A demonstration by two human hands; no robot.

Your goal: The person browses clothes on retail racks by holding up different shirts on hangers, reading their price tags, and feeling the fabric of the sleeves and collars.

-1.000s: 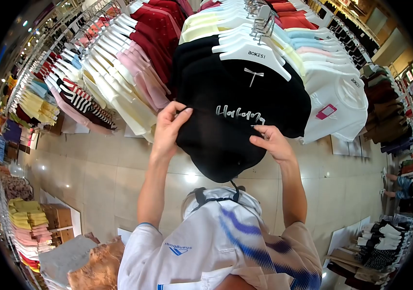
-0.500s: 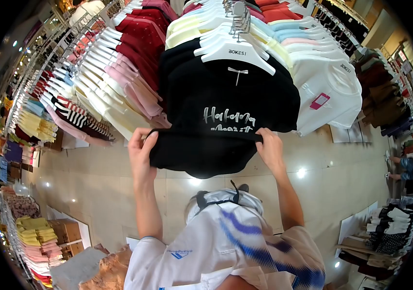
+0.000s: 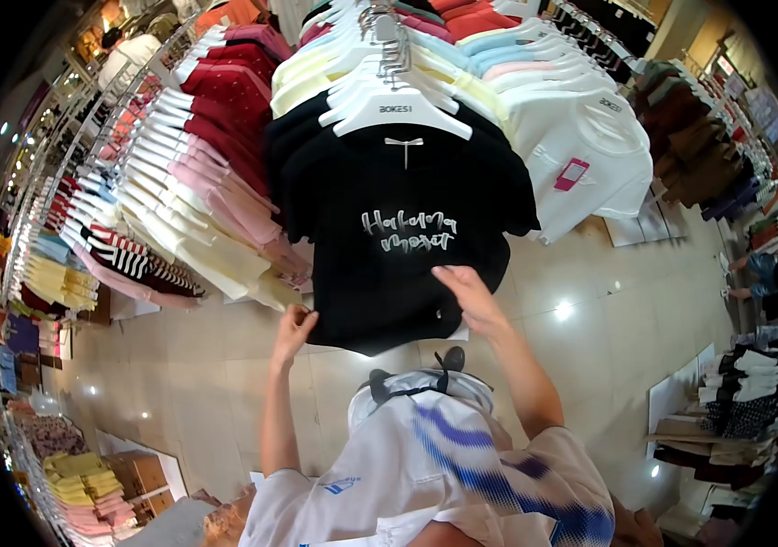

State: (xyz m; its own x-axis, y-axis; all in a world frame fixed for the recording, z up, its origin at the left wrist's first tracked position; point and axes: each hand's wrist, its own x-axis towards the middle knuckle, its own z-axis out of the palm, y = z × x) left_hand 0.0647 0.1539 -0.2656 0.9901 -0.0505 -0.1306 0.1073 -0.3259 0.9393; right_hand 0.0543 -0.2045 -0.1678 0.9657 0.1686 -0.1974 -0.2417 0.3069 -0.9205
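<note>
At centre frame, the soft, light-looking black T-shirt [image 3: 375, 290] suits a hem grip, left hand [image 3: 292, 334] pinching its corner, right hand [image 3: 477, 301] with fingers together.

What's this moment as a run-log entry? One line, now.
left hand: pinching hem of black T-shirt | right hand: fingers extended over front, below lettering | black T-shirt: on white hanger

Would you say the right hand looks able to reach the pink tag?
Probably yes: the right hand looks open over the black shirt, and the pink tag hangs uncovered on the white shirt.
</note>
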